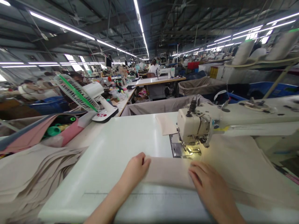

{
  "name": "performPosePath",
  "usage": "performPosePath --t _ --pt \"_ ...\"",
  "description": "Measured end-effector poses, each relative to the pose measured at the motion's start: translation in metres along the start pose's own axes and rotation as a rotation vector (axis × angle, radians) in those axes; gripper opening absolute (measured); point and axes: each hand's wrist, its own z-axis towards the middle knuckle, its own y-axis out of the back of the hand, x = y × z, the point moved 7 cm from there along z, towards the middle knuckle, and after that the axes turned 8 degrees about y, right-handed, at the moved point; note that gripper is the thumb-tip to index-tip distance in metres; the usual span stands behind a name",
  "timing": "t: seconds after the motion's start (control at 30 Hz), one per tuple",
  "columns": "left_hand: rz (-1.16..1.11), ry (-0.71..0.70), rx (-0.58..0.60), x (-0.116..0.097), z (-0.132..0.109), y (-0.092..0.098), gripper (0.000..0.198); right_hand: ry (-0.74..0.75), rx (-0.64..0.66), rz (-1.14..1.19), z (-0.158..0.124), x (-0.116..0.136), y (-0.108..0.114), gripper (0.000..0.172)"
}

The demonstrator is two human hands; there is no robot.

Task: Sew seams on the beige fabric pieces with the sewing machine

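— Where the beige fabric (170,174) lies along the front edge of the surface (112,146), how is it held?

— It is pressed flat, not gripped. The left hand (135,169) is laid open, palm down, on the fabric's left end. The right hand (207,183) is spread open on it further right, just in front of the presser foot (193,151). The hands lie apart, and nothing is clamped in either.

— Why might such a hold be chosen?

— Judged from the pose, the stretch between the two palms is made smooth and its near edge straight, in line with the foot. Flat palms also allow cloth to be slid, which a pinch would not.

— Where is the rest of the fabric carried?

— It is spread to the right beneath the arm of the sewing machine (198,126), towards the right edge of the surface, so that its weight is borne there. Whether it lies under the foot itself cannot be told. The spot is lit by the machine's own lamp.

— What is placed around it?

— A stack of cut pieces (35,174) is piled off the left edge, on the left hand's side. Thread cones (54,130) and a desk fan (77,93) are set towards the far left corner. A small patch (166,123) lies at the far edge, just beside the machine's head.
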Motion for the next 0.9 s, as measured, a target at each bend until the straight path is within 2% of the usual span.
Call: performPosePath --t 0.1,0.17,0.23,0.3,0.4,0.5,0.6,0.7,0.9 --pt "0.164 -0.031 -0.1 -0.004 -0.007 0.004 0.017 0.004 0.004 -0.002 -0.001 -0.001 -0.001 0.027" --pt "0.274 -0.173 -0.185 -0.014 -0.013 0.006 0.015 0.023 0.006 -0.012 0.0 -0.002 -0.001 0.027" --pt "0.356 -0.374 -0.168 -0.025 -0.019 0.001 0.018 0.06 0.021 -0.027 0.002 -0.002 -0.001 0.027" --pt "0.407 -0.492 -0.084 -0.032 -0.018 -0.005 0.021 0.101 0.055 -0.032 0.004 -0.002 0.0 0.027" --pt "0.433 -0.47 -0.048 -0.044 -0.005 -0.004 0.021 0.118 0.087 -0.008 0.007 -0.002 0.001 0.023" --pt "0.376 -0.472 -0.058 -0.069 0.013 -0.001 0.026 0.074 0.079 0.006 0.006 -0.001 0.003 0.018" --pt "0.265 -0.528 -0.049 -0.098 0.032 -0.004 0.041 -0.013 0.077 0.0 0.002 0.001 0.002 0.013" --pt "0.191 -0.578 0.012 -0.118 0.054 -0.014 0.054 -0.058 0.078 -0.017 -0.001 0.005 0.001 0.013" --pt "0.107 -0.736 0.081 -0.141 0.084 -0.022 0.053 -0.067 0.076 -0.02 0.002 0.007 -0.004 0.019"
